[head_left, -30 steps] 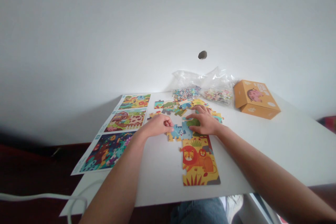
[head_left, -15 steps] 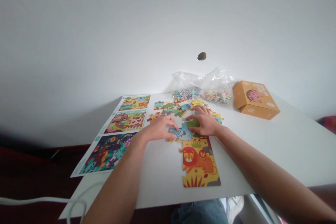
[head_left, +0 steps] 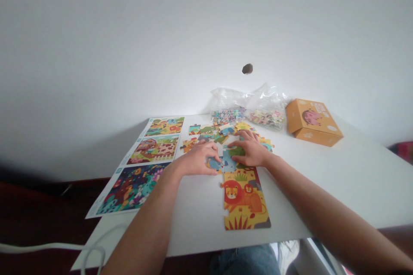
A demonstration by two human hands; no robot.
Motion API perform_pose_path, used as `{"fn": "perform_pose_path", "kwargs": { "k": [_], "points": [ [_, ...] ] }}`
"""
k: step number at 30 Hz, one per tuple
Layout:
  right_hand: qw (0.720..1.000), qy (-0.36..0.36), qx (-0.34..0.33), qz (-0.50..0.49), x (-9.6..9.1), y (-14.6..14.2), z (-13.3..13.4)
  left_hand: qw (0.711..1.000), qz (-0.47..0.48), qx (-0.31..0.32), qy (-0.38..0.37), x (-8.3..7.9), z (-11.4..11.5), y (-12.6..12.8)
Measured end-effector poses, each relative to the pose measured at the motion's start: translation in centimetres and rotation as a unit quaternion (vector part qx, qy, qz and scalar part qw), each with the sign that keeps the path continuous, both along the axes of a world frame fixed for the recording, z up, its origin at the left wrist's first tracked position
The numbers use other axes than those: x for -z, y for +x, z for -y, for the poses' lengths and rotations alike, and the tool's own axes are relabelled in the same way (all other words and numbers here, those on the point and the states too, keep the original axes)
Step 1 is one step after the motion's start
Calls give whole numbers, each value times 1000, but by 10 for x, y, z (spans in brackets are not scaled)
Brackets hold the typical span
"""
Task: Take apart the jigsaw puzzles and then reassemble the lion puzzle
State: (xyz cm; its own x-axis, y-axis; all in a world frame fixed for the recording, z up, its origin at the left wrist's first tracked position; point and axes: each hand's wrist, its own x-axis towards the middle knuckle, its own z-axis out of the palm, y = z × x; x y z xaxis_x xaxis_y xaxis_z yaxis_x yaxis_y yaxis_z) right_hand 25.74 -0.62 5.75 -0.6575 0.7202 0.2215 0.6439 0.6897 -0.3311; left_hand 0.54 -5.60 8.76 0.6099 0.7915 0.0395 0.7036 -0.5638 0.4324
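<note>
My left hand (head_left: 200, 159) has its index finger and thumb on a blue elephant jigsaw piece (head_left: 213, 164), the thumb at the near edge. Its other fingers are curled and partly hidden. That piece lies against another elephant piece (head_left: 229, 163) on its right. My right hand (head_left: 251, 149) rests over this one and a green bush piece, fingers spread and pressing from above. Joined below them is a yellow puzzle section with two red-maned lions (head_left: 243, 197). Loose jigsaw pieces (head_left: 208, 130) lie beyond both hands, some covered by my right hand.
On the left lies a sheet with three printed pictures (head_left: 155, 149). Clear bags of pieces (head_left: 266, 116) and an orange box (head_left: 314, 122) stand at the back, near the wall. A white cable (head_left: 48, 245) crosses the table's front left corner.
My left thumb has shifted slightly toward me, to the near edge of the elephant piece, and the index finger sits a little lower. My right hand stays in place.
</note>
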Motion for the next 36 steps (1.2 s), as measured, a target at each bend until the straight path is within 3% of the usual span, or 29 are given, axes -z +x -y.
{"fn": "perform_pose_path", "kwargs": {
  "k": [36],
  "points": [
    [1000, 8, -14, -21, 3, 1, -3, 999, 33, -22, 4, 5, -1, -2]
  ]
}}
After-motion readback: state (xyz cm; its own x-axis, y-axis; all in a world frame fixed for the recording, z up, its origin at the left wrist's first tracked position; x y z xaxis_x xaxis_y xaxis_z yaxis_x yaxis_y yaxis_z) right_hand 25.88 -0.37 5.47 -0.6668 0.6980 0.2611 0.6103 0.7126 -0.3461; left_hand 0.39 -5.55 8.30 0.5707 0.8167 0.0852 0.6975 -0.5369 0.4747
